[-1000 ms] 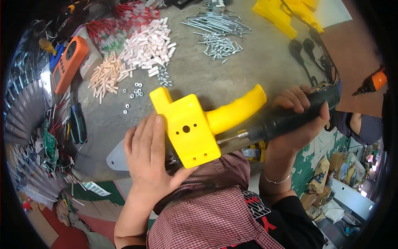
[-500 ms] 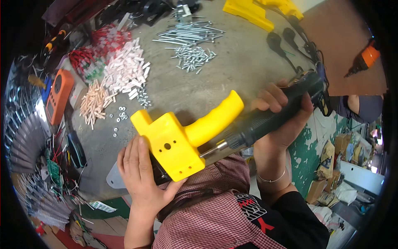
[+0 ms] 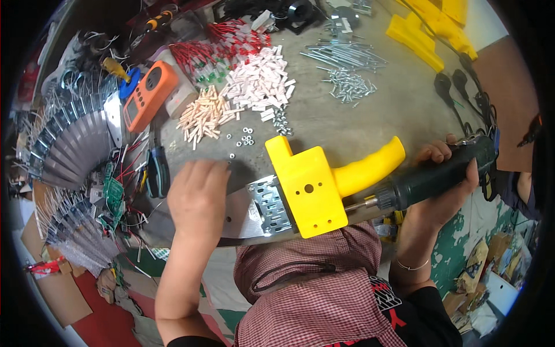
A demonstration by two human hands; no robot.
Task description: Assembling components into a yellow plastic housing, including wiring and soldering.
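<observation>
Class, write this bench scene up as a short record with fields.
Left hand: near the loose nuts, apart from the yellow housing; whether it holds anything is unclear
Right hand: grips the black driver
Housing position: handle toward upper right; slotted metal plate at its left
Driver bit: at the housing's right side; contact unclear
Piles: screws, white pieces, tan pieces
Nearby: orange handheld device, green circuit board
</observation>
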